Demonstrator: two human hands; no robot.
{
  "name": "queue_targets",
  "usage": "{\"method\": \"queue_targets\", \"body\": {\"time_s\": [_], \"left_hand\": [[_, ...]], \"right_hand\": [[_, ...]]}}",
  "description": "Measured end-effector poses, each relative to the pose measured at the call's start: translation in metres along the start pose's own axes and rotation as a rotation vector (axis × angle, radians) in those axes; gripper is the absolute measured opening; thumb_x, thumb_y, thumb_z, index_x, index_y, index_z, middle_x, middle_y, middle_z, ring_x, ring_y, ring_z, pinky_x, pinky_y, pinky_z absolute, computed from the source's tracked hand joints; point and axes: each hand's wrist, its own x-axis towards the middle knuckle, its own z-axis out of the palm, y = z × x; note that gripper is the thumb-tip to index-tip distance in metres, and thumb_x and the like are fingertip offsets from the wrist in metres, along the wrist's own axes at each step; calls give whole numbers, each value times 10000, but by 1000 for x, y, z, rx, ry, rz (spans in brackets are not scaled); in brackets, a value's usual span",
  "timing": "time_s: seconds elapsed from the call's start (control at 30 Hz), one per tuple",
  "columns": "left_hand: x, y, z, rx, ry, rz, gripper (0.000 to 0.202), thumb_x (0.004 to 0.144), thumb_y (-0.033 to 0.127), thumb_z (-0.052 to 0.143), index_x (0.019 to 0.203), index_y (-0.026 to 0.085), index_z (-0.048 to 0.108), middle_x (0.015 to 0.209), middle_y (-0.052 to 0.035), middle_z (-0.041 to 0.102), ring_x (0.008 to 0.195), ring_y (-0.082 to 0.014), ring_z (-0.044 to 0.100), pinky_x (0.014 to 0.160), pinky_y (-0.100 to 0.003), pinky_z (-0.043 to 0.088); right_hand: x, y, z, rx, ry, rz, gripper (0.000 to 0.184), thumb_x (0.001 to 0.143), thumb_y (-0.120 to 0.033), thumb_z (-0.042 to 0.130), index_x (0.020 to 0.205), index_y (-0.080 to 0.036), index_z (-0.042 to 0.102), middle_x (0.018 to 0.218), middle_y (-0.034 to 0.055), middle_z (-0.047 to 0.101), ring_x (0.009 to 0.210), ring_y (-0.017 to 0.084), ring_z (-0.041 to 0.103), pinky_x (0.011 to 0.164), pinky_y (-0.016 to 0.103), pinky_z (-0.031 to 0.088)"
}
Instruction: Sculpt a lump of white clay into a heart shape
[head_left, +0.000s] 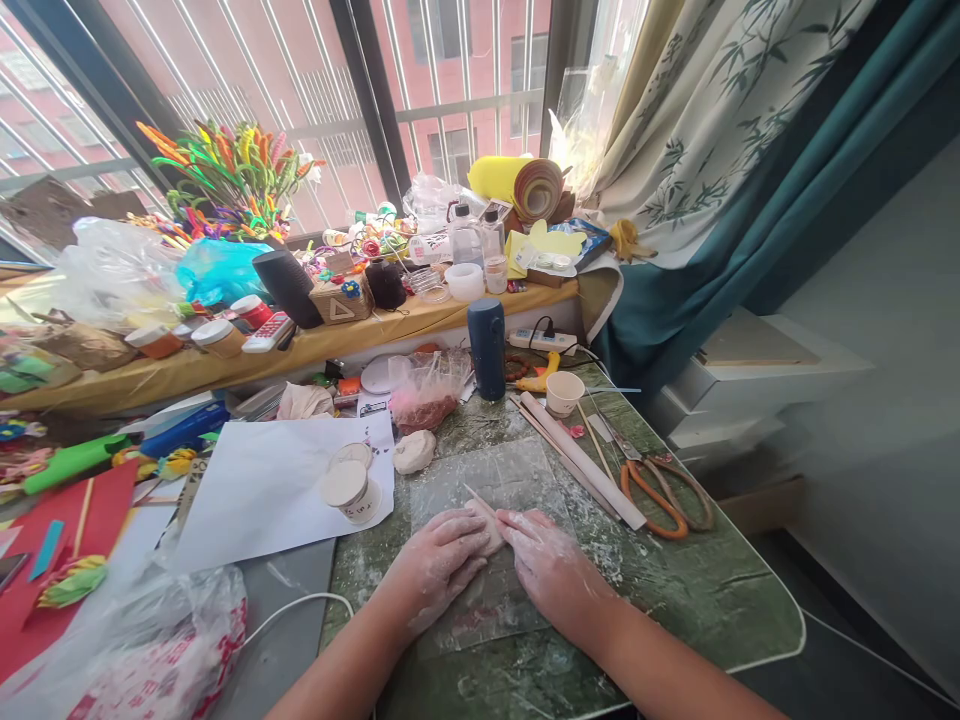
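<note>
On a clear plastic sheet (517, 465) dusted with white powder lies a flattened piece of pale clay (493, 543), between my two hands. My left hand (444, 560), coated in white powder, has its fingers pressed together over the clay's left edge. My right hand (551, 565), equally powdery, pinches a thin pointed stick (480, 499) lying across the clay; its tip points away to the upper left. My fingers partly cover both clay and stick. A rounded lump of the same pale clay (414, 452) rests just beyond the sheet's left corner.
Paper cups (349, 485) stand on white paper (259, 480) at left. Right of the sheet lie a pale rolling rod (581, 460), orange-handled scissors (660, 495) and another paper cup (565, 394). A dark blue flask (487, 350) stands behind. Craft supplies crowd the window ledge (420, 325).
</note>
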Motion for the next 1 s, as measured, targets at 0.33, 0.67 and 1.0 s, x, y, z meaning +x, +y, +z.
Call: {"method": "queue_targets", "body": {"time_s": [0.33, 0.67, 1.0], "left_hand": [[2, 3, -3, 16, -22, 5, 375, 1024, 213, 583, 1395, 267, 600, 1275, -71, 729, 1246, -221, 652, 1095, -400, 541], [4, 6, -5, -10, -13, -27, 316, 1006, 191, 588, 1308, 266, 648, 1185, -80, 738, 1142, -223, 684, 1015, -404, 570], [5, 11, -13, -16, -14, -36, 336, 991, 162, 563, 1300, 264, 648, 1199, -73, 741, 1165, -223, 679, 1046, -416, 561]], "right_hand": [[-5, -3, 10, -96, -114, -9, 472, 889, -11, 569, 1341, -137, 621, 1252, 94, 742, 1131, 268, 670, 1012, 412, 531], [2, -15, -13, -45, -65, 27, 538, 900, -24, 503, 1413, -173, 562, 1320, 100, 689, 1174, 253, 611, 1040, 413, 504], [5, -21, -18, -53, -125, 100, 341, 902, -78, 579, 1214, -194, 654, 1160, 96, 688, 1061, 276, 605, 965, 458, 505]]}}
